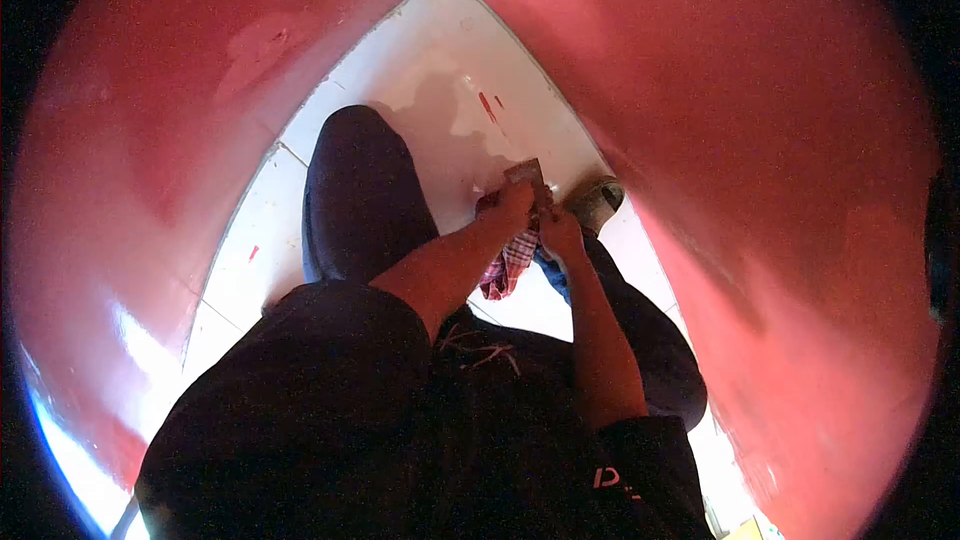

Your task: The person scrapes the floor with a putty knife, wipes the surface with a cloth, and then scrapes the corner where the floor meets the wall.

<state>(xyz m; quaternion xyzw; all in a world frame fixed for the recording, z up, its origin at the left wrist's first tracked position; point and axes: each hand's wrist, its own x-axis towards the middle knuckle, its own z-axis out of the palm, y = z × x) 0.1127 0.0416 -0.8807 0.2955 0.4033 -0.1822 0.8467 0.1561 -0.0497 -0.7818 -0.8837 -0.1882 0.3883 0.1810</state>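
My left hand [516,204] is closed at the middle of the view, with a red-and-white plaid cloth [512,262] bunched and hanging beneath it. A flat grey-brown blade, like that of a putty knife [523,172], sticks out just beyond my fingers. Beside it my right hand [560,232] is closed near the lower end of the putty knife; its handle is mostly hidden. The two hands are almost touching. Some blue fabric [552,274] shows below my right hand. Dim light blurs the exact grip of the fingers.
Red painted walls [720,90] [150,140] rise on both sides and meet in a corner ahead. The pale tiled floor [440,40] has red paint marks [490,108]. My bent knee [360,190] is at the left, and a shoe [597,202] stands close to the right wall.
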